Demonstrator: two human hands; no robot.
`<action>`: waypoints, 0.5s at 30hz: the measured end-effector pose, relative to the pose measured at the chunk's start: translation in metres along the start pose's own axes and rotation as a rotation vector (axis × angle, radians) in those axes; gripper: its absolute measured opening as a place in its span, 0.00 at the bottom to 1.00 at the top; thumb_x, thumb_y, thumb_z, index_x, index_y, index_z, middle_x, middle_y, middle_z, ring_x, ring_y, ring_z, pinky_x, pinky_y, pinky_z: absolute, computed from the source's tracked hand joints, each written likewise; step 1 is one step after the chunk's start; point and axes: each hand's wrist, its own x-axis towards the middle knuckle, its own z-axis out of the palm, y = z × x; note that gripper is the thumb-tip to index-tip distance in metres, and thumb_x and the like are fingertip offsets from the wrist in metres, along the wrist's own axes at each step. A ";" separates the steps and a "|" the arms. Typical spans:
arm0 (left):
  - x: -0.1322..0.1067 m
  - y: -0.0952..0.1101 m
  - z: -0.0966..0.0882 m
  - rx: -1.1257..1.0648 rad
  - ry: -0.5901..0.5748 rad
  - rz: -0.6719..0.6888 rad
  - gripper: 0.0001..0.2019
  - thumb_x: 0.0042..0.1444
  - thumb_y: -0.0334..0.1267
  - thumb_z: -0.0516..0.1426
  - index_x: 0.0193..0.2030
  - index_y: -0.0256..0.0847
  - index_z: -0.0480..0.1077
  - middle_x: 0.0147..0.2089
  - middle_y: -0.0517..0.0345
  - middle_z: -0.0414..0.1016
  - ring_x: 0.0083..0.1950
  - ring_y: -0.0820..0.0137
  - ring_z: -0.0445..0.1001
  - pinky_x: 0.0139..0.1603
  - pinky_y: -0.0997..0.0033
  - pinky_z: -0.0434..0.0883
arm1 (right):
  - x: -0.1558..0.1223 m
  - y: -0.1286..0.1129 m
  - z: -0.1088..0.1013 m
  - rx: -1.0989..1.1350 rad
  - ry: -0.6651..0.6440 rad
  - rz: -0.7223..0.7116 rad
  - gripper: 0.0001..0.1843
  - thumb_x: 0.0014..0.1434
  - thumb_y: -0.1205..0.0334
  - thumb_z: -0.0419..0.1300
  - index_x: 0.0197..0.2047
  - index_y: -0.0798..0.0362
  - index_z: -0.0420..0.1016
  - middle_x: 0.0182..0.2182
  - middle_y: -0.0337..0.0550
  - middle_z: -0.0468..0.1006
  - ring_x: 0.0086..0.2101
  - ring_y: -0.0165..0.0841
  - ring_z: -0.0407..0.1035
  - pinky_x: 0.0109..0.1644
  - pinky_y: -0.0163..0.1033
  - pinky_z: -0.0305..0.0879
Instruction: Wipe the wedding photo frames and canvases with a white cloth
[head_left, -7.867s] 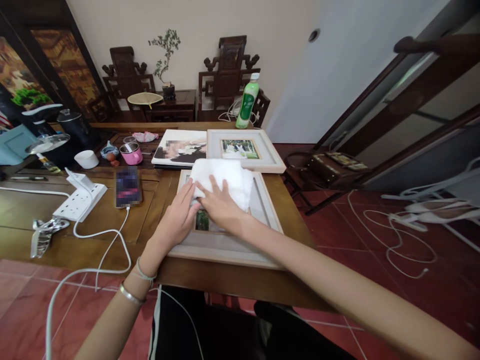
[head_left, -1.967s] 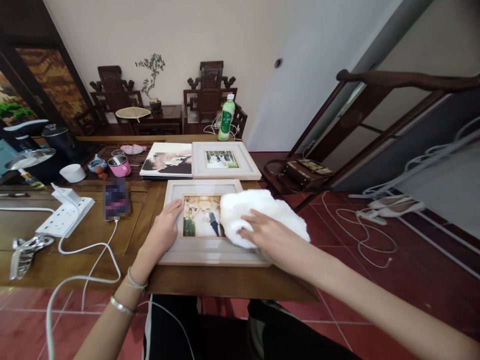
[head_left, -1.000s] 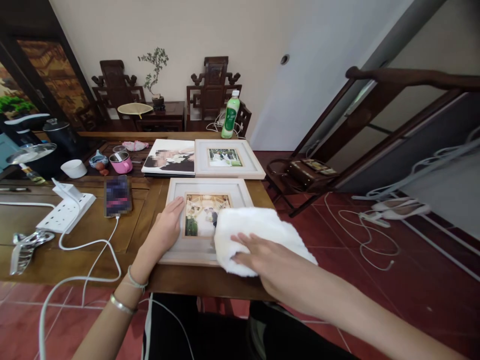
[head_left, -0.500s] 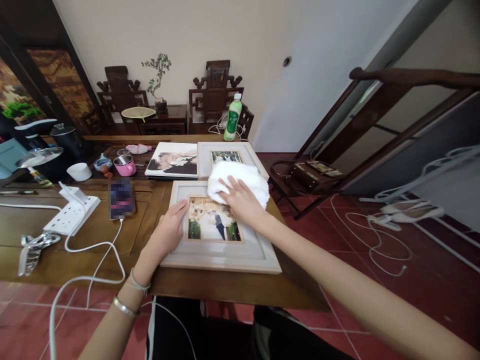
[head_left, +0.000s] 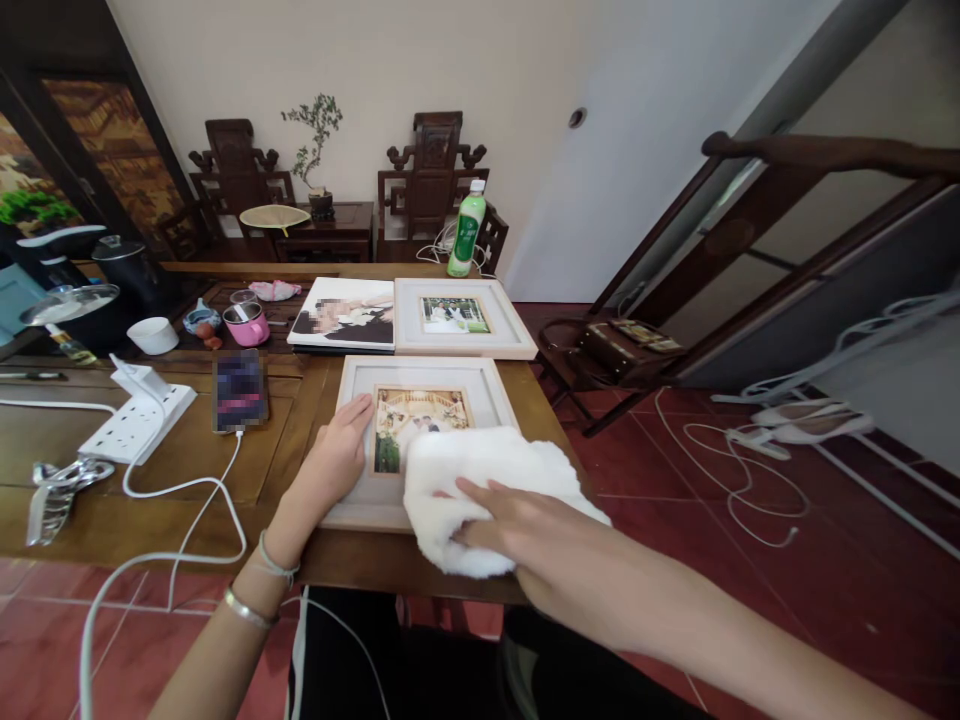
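- Left hand [head_left: 339, 455] is lying along the left edge of the nearer picture frame [head_left: 420, 410], fingers pressed together!
- Right hand [head_left: 517, 530] is pinching white cloth [head_left: 480, 465] over that frame's lower-right corner, forearm slanting.
- Cloth's overhanging the frame's front edge!

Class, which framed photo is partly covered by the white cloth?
The near frame, touched by the left hand; the far frame, nearer the green bottle, lies uncovered.
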 end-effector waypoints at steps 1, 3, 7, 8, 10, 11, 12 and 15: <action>0.000 0.000 0.000 -0.001 -0.002 0.004 0.27 0.56 0.22 0.44 0.63 0.35 0.61 0.67 0.45 0.59 0.68 0.63 0.57 0.67 0.53 0.58 | 0.008 0.005 0.003 -0.030 0.026 0.010 0.38 0.41 0.85 0.46 0.51 0.47 0.75 0.60 0.48 0.66 0.58 0.44 0.61 0.56 0.48 0.64; 0.000 0.000 0.000 -0.003 -0.003 0.013 0.27 0.57 0.23 0.44 0.63 0.35 0.61 0.67 0.44 0.60 0.68 0.63 0.57 0.67 0.52 0.59 | 0.032 0.021 0.011 -0.120 0.108 0.019 0.39 0.42 0.85 0.47 0.55 0.52 0.72 0.62 0.50 0.63 0.62 0.45 0.54 0.62 0.53 0.56; 0.000 0.001 -0.001 -0.006 0.000 0.007 0.26 0.58 0.23 0.43 0.63 0.35 0.61 0.66 0.43 0.60 0.68 0.62 0.58 0.66 0.52 0.59 | 0.085 0.063 0.018 -0.337 0.267 0.099 0.32 0.47 0.83 0.51 0.56 0.60 0.70 0.65 0.57 0.55 0.65 0.51 0.44 0.64 0.61 0.46; 0.000 0.002 -0.002 -0.008 0.002 0.000 0.26 0.58 0.23 0.43 0.63 0.34 0.61 0.66 0.43 0.60 0.68 0.62 0.58 0.66 0.52 0.59 | 0.095 0.071 0.018 -0.383 0.298 0.127 0.31 0.49 0.82 0.51 0.56 0.59 0.70 0.66 0.57 0.54 0.65 0.53 0.43 0.64 0.62 0.45; 0.000 0.003 -0.002 -0.013 0.001 -0.010 0.26 0.57 0.23 0.44 0.63 0.33 0.62 0.66 0.43 0.60 0.68 0.62 0.58 0.66 0.52 0.59 | 0.110 0.079 0.016 -0.446 0.326 0.160 0.29 0.51 0.81 0.51 0.56 0.58 0.71 0.66 0.56 0.52 0.65 0.55 0.42 0.63 0.66 0.43; 0.000 0.003 -0.002 -0.013 -0.003 -0.011 0.26 0.57 0.22 0.44 0.63 0.33 0.61 0.66 0.42 0.60 0.68 0.61 0.58 0.66 0.52 0.59 | 0.112 0.080 0.015 -0.459 0.317 0.157 0.28 0.52 0.81 0.51 0.55 0.59 0.71 0.67 0.55 0.52 0.65 0.56 0.41 0.62 0.67 0.43; 0.000 0.003 -0.002 -0.013 -0.008 -0.009 0.26 0.56 0.22 0.44 0.63 0.32 0.61 0.66 0.42 0.60 0.68 0.61 0.58 0.66 0.52 0.60 | 0.112 0.077 0.015 -0.459 0.289 0.143 0.28 0.52 0.81 0.51 0.55 0.59 0.71 0.67 0.56 0.52 0.65 0.57 0.41 0.62 0.67 0.43; 0.000 0.003 -0.002 -0.008 -0.011 -0.005 0.26 0.57 0.22 0.43 0.63 0.31 0.61 0.67 0.42 0.60 0.68 0.62 0.57 0.66 0.52 0.59 | 0.094 0.057 0.014 -0.380 0.160 0.091 0.30 0.50 0.82 0.50 0.56 0.59 0.71 0.66 0.55 0.53 0.65 0.57 0.42 0.62 0.67 0.44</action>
